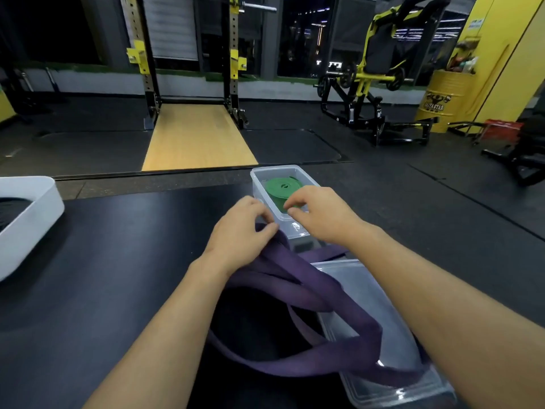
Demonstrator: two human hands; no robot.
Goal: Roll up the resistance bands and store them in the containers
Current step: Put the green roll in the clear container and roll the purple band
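**A:** Head view first. What are the 2 hands doing?

**B:** Both are reaching forward over the black table, forearms coming up from the bottom of the frame and meeting near the centre. The left hand is lying palm down with its fingers curled, and its thumb and forefinger are pinching 1 end of the purple band.

**A:** And the right?

**B:** The right hand is hovering just right of centre, knuckles up and fingers bent. Its fingertips are sitting at the near end of the clear container. I cannot tell whether they are gripping anything.

**A:** Where are the bands lying?

**B:** The green band is sitting rolled up inside that clear container, above the hands. The purple band is trailing loose from the left hand down toward the lower right, and its loops are draping over a clear plastic piece. I cannot tell whether that piece is a box or a lid.

**A:** Anything else?

**B:** A white bin is standing at the left edge. A squat rack is rising at the top centre and a yellow drum is standing at the upper right.
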